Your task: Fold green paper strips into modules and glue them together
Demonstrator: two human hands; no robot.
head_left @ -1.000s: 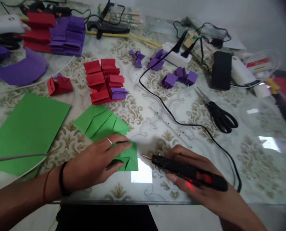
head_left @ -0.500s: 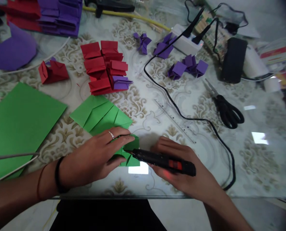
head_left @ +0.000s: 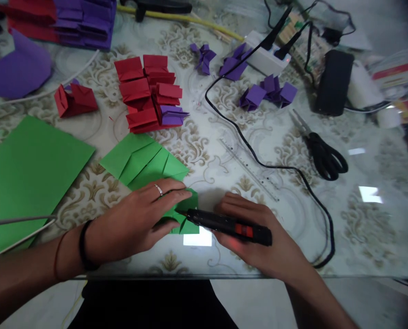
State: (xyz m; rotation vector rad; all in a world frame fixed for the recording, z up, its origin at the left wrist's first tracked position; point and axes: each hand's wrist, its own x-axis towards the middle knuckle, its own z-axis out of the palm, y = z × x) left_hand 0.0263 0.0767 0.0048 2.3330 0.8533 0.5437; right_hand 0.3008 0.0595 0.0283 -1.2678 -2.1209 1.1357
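Observation:
My left hand [head_left: 135, 219] lies flat, fingers together, pressing a small folded green paper piece [head_left: 187, 218] onto the glass table near its front edge. My right hand [head_left: 259, 242] grips a black glue gun [head_left: 229, 225] with a red switch, held nearly level. The gun's metal tip touches the green piece right beside my left fingertips. A larger folded green sheet [head_left: 142, 161] lies just behind my left hand.
A flat green sheet [head_left: 32, 178] lies at left. Folded red pieces [head_left: 147, 91] and purple pieces [head_left: 265, 93] sit further back. Black scissors [head_left: 322, 153], a clear ruler [head_left: 248, 170] and the gun's black cord [head_left: 259, 162] cross the right side. A power strip [head_left: 265, 61] and phone [head_left: 333, 82] stand behind.
My right hand has moved the glue gun left until its tip reaches the green piece under my left fingers. The view has dipped slightly toward the table.

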